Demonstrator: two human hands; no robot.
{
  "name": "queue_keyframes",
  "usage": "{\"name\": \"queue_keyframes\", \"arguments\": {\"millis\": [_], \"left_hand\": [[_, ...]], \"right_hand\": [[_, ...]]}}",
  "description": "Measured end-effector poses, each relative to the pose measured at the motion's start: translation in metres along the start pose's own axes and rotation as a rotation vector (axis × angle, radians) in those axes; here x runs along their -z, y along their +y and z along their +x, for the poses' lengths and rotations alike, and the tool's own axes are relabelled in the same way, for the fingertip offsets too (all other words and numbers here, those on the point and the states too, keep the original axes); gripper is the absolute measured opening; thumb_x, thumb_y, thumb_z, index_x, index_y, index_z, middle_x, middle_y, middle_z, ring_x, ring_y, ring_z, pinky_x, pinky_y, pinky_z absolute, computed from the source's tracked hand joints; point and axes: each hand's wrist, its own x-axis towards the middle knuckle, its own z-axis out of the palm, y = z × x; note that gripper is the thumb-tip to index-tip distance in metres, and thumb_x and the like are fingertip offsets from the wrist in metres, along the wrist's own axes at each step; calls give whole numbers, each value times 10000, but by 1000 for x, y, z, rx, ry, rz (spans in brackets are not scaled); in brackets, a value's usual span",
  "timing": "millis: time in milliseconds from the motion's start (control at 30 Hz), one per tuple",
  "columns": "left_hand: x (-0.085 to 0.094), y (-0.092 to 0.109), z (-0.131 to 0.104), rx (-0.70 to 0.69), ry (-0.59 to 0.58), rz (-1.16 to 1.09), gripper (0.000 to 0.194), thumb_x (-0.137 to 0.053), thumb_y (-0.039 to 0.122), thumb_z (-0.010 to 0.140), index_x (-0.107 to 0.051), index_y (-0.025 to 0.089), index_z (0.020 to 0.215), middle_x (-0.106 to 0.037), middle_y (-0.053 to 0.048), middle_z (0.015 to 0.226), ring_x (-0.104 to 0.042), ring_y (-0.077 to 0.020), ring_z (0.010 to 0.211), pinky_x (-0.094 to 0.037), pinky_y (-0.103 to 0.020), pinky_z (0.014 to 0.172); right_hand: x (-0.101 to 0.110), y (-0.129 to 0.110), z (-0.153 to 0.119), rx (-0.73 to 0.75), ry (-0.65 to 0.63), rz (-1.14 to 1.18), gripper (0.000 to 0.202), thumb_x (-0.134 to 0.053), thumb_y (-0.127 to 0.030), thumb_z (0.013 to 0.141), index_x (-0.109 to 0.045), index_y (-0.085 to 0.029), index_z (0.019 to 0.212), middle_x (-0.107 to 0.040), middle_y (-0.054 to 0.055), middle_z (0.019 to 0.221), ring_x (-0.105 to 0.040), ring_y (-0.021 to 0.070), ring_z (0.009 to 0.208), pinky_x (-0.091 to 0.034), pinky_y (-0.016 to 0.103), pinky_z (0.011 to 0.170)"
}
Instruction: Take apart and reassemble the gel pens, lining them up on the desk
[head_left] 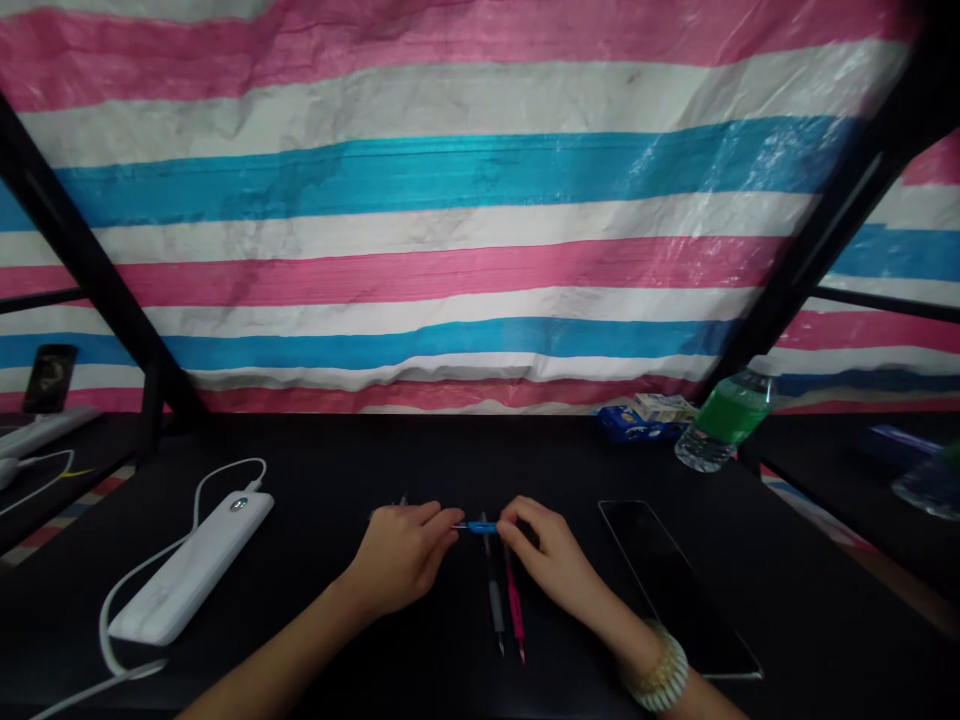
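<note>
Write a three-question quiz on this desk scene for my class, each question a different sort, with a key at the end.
1. Multiple choice: what colour is the pen held between the left hand and the right hand?
A) pink
B) blue
C) green

2. True or false: a cable is plugged into the white power bank.

3. Fill the gap: the bracelet is worn on the person's ____ side.

Key: 1. B; 2. true; 3. right
</note>
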Motion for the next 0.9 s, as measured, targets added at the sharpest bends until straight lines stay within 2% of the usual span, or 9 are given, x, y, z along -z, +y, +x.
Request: {"name": "queue_keyframes", "arguments": {"millis": [100,233,333,400,533,600,667,800,900], "left_hand": [[1,0,0,-5,2,-43,274,-383,219,958,-525,230,1192,-687,-37,926,-663,-193,740,-442,-290,626],[2,1,-1,16,15,-125,200,-392,190,939,-497,205,1108,-677,-28,871,-653,-193,746,-444,-297,650],[0,1,-1,28,49,-142,130,-404,189,931,-496,200,1023,-655,-21,823,-625,-188,701,-433,-305,643],[-1,0,-1,22,96,-142,112,-414,186,928,-503,201,994,-643,-21,815,-606,-183,689,-426,-305,638],[-3,-1,0,-8,188,-150,112,-426,185,935,-515,202,1001,-635,-19,818,-584,-176,685,-419,-298,631],[-4,-1,0,-10,206,-154,112,-431,183,937,-520,201,1003,-633,-18,817,-583,-173,684,-422,-296,632],[-4,-1,0,-1,213,-170,111,-436,182,939,-523,199,1005,-634,-19,825,-590,-170,693,-431,-294,642],[-6,0,-2,7,192,-198,124,-444,185,941,-544,199,1011,-633,-28,871,-605,-167,734,-457,-287,676],[-7,0,-1,23,213,-231,163,-446,186,944,-575,206,1043,-615,-44,950,-602,-157,765,-467,-274,681]], "right_hand": [[0,1,1,-28,20,54,55,-618,-248,858,-598,-198,871,-590,6,779,-567,170,718,-410,264,630],[1,0,2,-4,-24,80,282,-453,-298,967,-581,-198,737,-577,16,750,-554,174,730,-413,283,668],[1,0,1,-43,5,105,79,-573,-270,895,-584,-204,854,-587,15,805,-551,176,736,-413,281,655],[0,1,1,-54,9,122,90,-607,-273,872,-590,-210,934,-602,21,854,-560,182,768,-419,285,671],[-1,3,1,-42,-16,107,203,-508,-316,936,-602,-205,794,-587,16,762,-560,189,772,-417,300,699],[-1,4,1,-82,4,157,117,-584,-314,885,-595,-204,847,-586,8,763,-565,180,731,-417,281,644],[-2,5,1,-124,-8,246,151,-609,-334,865,-589,-204,939,-604,6,777,-574,171,691,-412,263,590],[-4,6,2,-124,-70,310,264,-482,-381,938,-601,-191,797,-615,11,692,-572,160,639,-416,266,588],[-4,8,4,-164,-18,341,157,-572,-338,864,-597,-191,813,-612,2,686,-574,158,621,-410,262,569]]}}
